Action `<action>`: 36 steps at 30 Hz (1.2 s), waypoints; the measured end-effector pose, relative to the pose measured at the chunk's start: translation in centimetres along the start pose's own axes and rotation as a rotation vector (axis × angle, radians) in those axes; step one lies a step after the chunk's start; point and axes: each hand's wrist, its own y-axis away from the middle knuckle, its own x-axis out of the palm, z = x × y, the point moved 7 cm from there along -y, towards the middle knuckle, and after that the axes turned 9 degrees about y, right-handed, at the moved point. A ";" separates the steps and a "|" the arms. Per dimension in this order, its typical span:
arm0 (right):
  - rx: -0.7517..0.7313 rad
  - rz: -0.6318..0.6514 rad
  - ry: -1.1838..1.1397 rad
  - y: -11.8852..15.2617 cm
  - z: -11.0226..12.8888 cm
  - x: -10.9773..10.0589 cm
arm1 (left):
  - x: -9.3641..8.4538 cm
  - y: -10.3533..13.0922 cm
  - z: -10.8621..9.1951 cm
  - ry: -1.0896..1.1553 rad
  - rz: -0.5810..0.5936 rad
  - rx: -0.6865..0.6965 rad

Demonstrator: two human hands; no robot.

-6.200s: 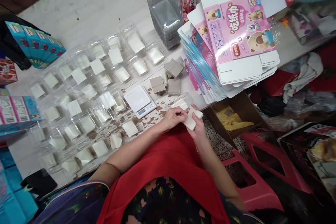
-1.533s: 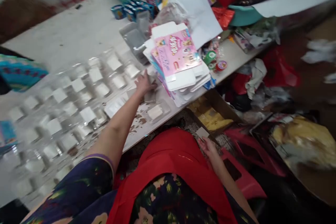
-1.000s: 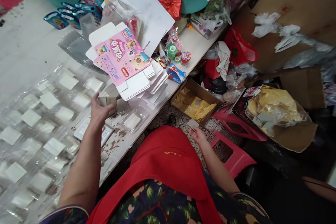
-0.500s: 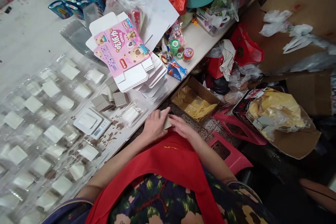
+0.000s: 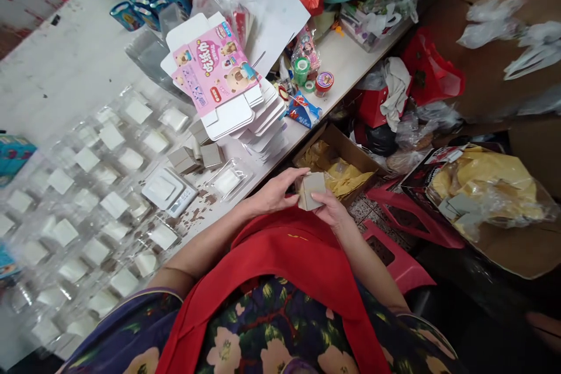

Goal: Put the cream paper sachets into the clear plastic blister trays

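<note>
A small block of grey card pieces (image 5: 312,188), which looks like a stack, is held over my lap in front of the red apron. My right hand (image 5: 332,209) grips its right side, the thumb lying across the top face. At the left side, my left hand (image 5: 277,191) has its fingers bent around the far edge and the thumb close to the near edge. On the table just left of my hands lies a clear plastic tray (image 5: 245,170) with a white packet (image 5: 227,180). Similar grey blocks (image 5: 184,159) stand behind it.
A digital scale (image 5: 170,191) bears a white packet. Several packed clear trays (image 5: 114,204) cover the table's left. Flattened pink boxes (image 5: 214,70) are stacked behind. Below the table edge are a carton with yellow material (image 5: 350,178), pink stools (image 5: 397,257) and another open carton (image 5: 504,251).
The grey block has come up and right, tilted so its broad face shows. Both hands have moved right with it, and my right thumb now lies on top. The camera view has shifted.
</note>
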 end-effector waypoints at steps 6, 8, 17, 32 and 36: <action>0.107 -0.011 0.070 -0.6 -2.1 0.5 | 2.0 1.2 2.1 -0.321 -0.207 0.034; 0.132 -0.029 0.040 -0.7 -2.8 0.8 | 1.6 1.7 3.0 -0.361 -0.325 -0.042; 0.255 -0.169 -0.214 1.2 -5.6 -2.5 | 4.5 -0.5 5.4 -0.332 -0.201 -0.274; -0.110 -0.594 -0.291 9.3 -3.5 -11.3 | 11.7 -18.6 10.0 -0.264 0.244 -0.224; -0.269 -0.760 -0.264 8.5 -1.9 -12.7 | 11.6 -17.8 8.3 -0.077 0.078 -0.241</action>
